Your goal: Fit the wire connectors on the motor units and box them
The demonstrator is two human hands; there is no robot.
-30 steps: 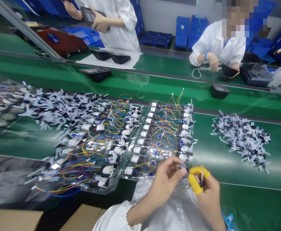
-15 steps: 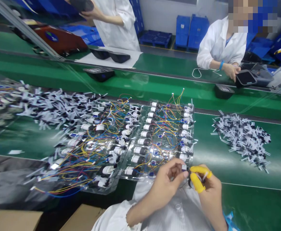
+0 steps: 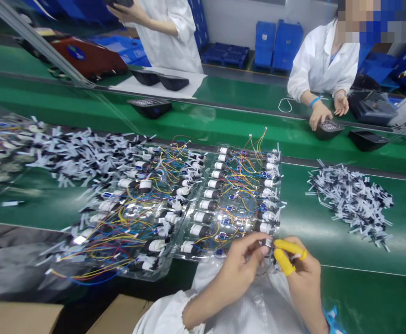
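Observation:
My left hand (image 3: pixel 239 266) pinches a small grey-white component (image 3: pixel 267 242) at its fingertips. My right hand (image 3: pixel 298 273), with yellow finger cots on thumb and forefinger, pinches the same small part from the right; thin wires hang from it. Both hands hover at the near edge of a clear plastic tray (image 3: pixel 278 195) that holds rows of small black-and-white cylindrical parts (image 3: pixel 205 204) with coloured wires. A second tray (image 3: pixel 164 264) of the same wired parts lies to its left.
A heap of white and black strips (image 3: pixel 352 197) lies right on the green bench; a larger heap (image 3: pixel 74 153) spreads to the left. Across the green belt, two people in white coats handle black devices (image 3: pixel 328 129). Cardboard boxes (image 3: pixel 18 317) sit below left.
My fingers shifted slightly on the small part, hands staying in place. The person at the far right put a black device down on the belt and reaches for another.

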